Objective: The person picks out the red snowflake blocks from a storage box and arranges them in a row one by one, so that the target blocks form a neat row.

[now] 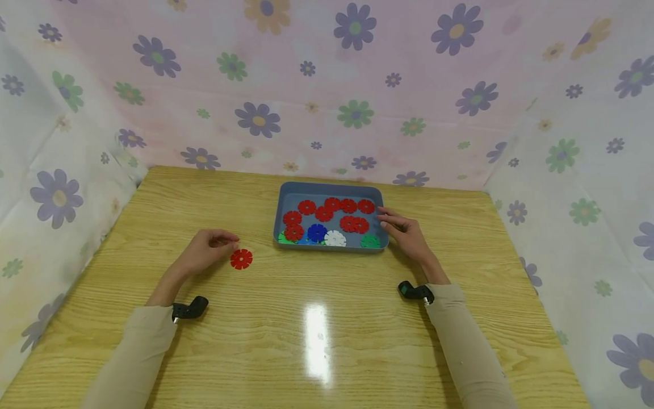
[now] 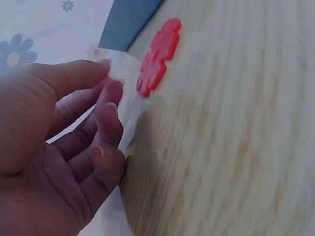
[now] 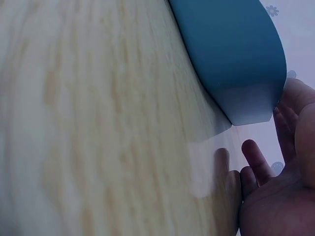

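Note:
A red flower-shaped disc (image 1: 241, 259) with a notched edge lies flat on the table, left of the tray. Beside it is my left hand (image 1: 209, 250), its fingers loosely bent. In the left wrist view a small gap separates those fingertips from the red disc (image 2: 158, 58). The blue-grey tray (image 1: 327, 248) contains several red discs (image 1: 324, 214), a blue disc (image 1: 317, 232), a white disc (image 1: 335, 238) and green discs (image 1: 370, 241). At the tray's right wall is my right hand (image 1: 406, 233), fingers extended near the rim; the right wrist view shows it close against the tray (image 3: 236, 54).
The wooden table (image 1: 245, 341) runs up to a flower-patterned cloth (image 1: 306, 96) at the back and sides. Each wrist wears a black camera mount, one on the left (image 1: 190, 308) and one on the right (image 1: 415, 292).

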### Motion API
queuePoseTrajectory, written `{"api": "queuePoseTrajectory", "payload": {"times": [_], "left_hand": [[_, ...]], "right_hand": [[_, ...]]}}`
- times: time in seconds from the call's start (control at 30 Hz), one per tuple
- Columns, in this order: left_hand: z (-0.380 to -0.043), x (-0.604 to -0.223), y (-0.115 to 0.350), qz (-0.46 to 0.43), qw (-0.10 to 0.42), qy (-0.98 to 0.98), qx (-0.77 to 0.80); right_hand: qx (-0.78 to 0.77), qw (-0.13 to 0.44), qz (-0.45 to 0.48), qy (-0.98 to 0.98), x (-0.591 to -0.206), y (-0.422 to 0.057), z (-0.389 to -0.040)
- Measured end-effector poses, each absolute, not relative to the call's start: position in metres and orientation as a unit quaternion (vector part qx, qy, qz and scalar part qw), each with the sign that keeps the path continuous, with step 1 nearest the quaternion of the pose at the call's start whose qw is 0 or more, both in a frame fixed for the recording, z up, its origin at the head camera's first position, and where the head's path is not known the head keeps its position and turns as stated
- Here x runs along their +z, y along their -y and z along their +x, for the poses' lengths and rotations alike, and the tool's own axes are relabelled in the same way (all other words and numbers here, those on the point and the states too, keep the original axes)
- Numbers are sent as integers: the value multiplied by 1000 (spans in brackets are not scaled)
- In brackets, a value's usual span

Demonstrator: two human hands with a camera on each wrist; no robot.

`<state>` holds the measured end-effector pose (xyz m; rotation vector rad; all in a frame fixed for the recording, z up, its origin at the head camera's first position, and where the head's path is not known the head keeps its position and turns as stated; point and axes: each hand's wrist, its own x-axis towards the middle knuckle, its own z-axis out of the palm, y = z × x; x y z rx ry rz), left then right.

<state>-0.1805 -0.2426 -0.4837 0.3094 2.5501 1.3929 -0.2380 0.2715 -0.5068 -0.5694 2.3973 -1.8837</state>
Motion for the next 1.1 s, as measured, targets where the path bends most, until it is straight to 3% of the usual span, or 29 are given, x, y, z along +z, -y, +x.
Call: {"api": "queuePoseTrajectory", "payload": {"times": [0.47, 0.8, 1.1], "left_hand": [[-196, -459, 172, 109, 80, -737, 663], [-213, -455, 110, 171, 118, -712, 671], [-238, -465, 83, 194, 149, -719, 650]], "right_hand": [[-603, 26, -188, -775, -508, -275, -239], [-609, 25, -190, -770, -510, -273, -241], [-607, 19, -196, -770, -510, -273, -241]]}}
